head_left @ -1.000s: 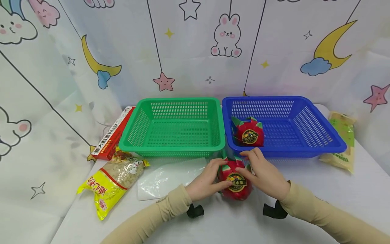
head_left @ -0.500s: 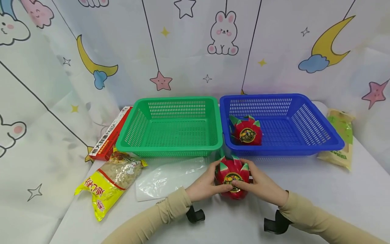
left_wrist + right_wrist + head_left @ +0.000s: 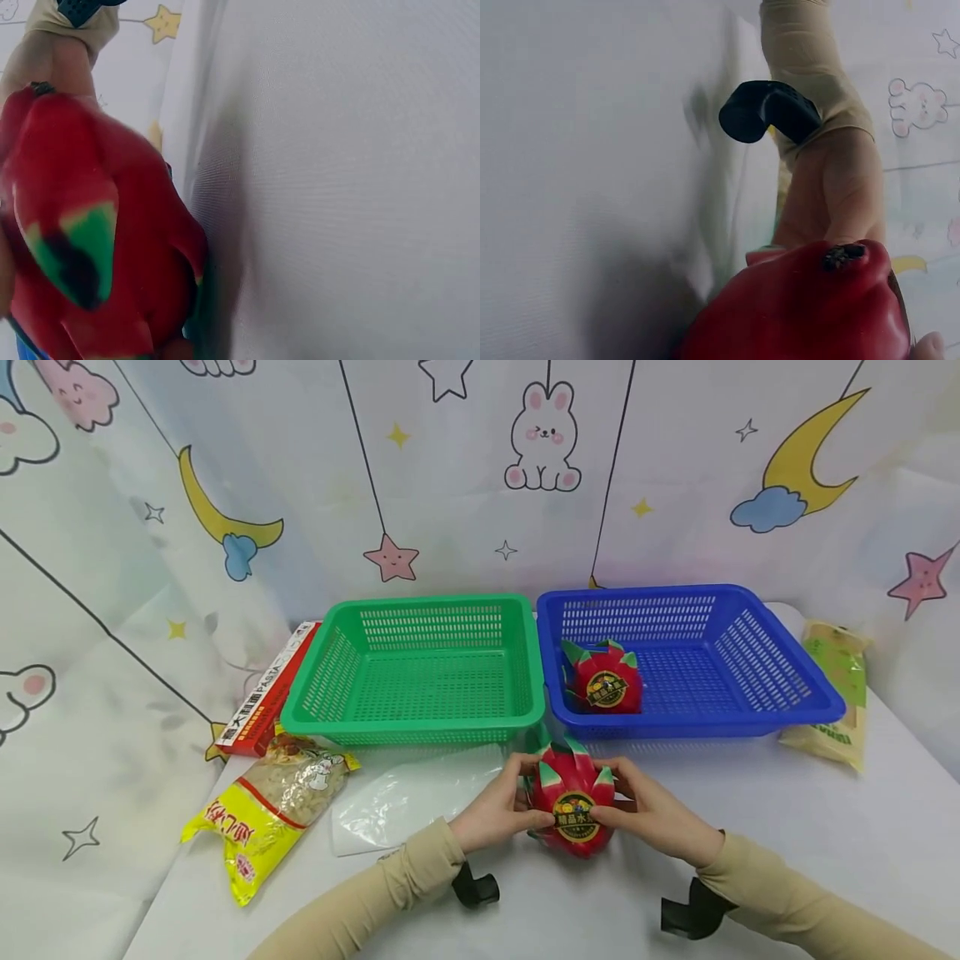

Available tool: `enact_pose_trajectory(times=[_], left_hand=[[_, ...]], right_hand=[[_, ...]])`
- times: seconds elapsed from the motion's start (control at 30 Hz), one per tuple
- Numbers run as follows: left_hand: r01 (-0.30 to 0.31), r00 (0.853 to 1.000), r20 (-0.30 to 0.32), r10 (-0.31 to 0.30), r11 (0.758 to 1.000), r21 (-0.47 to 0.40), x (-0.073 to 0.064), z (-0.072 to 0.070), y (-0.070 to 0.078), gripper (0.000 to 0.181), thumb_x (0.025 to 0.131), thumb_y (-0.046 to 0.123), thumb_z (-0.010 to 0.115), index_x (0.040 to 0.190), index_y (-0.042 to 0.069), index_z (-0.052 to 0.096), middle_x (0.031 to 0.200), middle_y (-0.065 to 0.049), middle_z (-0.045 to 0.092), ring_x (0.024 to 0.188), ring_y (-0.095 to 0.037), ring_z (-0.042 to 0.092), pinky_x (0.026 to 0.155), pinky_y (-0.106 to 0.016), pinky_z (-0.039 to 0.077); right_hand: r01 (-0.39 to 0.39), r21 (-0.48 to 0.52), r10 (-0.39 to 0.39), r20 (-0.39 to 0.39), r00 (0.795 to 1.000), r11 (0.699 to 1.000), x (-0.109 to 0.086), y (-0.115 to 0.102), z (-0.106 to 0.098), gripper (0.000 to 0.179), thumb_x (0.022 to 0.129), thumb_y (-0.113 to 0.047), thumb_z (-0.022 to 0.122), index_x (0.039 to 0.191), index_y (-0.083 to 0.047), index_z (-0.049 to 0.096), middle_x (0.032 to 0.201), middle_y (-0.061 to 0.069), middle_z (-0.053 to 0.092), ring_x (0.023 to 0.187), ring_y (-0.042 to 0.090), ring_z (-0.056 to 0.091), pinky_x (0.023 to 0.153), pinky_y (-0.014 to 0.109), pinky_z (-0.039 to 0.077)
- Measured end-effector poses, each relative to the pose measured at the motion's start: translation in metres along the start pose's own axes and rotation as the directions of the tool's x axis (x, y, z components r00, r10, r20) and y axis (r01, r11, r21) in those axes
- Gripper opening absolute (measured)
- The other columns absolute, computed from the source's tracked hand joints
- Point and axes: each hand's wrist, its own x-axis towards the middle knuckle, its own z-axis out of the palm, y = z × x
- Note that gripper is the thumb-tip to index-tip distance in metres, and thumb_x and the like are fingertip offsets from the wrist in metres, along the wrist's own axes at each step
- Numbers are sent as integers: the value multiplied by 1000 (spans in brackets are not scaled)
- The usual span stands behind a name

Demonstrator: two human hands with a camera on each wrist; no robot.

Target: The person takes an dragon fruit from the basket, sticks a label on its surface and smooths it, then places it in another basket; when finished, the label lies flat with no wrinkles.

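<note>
A red dragon fruit [image 3: 567, 777] with green-tipped scales and a black-and-gold label is held upright before the baskets. My left hand [image 3: 491, 812] grips its left side, the thumb at the label's edge. From the right, my right hand [image 3: 663, 818] holds it, with that thumb also by the label. Fingers behind the fruit are mostly hidden. Both wrist views show the dragon fruit [image 3: 142, 217] close up, its dark stem end visible. Whether it touches the table cannot be told. Another dragon fruit [image 3: 611, 681] sits in the blue basket's left front corner.
The blue basket [image 3: 697, 725] stands beside a green basket [image 3: 412, 727]. Left of them lie a red pasta box [image 3: 270, 693], a yellow pasta bag [image 3: 270, 810] and a clear plastic bag [image 3: 408, 802]. A beige-green packet [image 3: 834, 693] lies at the right.
Both hands have settled round the dragon fruit's sides; the right hand has come down from its top. The fruit has turned slightly, so its label faces more upright. The head view has shifted a little.
</note>
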Motion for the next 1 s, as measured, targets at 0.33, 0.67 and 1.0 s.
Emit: enact_pose_trajectory(times=[0.33,0.67,1.0], left_hand=[[48,999,-5,-48,997,66,0,-4,5,48,93,31,55,125,5,31,116,-14,48,65,-14,48,60,-22,40],[45,998,-59,-39,993,110,2,-1,12,40,90,32,58,106,6,34,110,-13,53,99,-19,53,79,-28,44],[37,998,-46,-34,997,60,0,1,16,33,93,26,54,107,5,34,113,-14,52,103,-19,54,82,-27,46]], right_hand=[[-107,-9,107,101,989,994,2,-2,-4,54,95,-29,49,139,-8,25,135,22,35,122,41,37,92,50,45],[-151,-13,151,-52,987,988,10,-10,12,57,88,-30,61,129,-5,31,126,20,47,105,27,55,81,38,52],[-165,-15,160,-180,971,986,17,-14,27,44,92,-29,54,121,-3,33,117,19,51,99,24,56,79,33,51]])
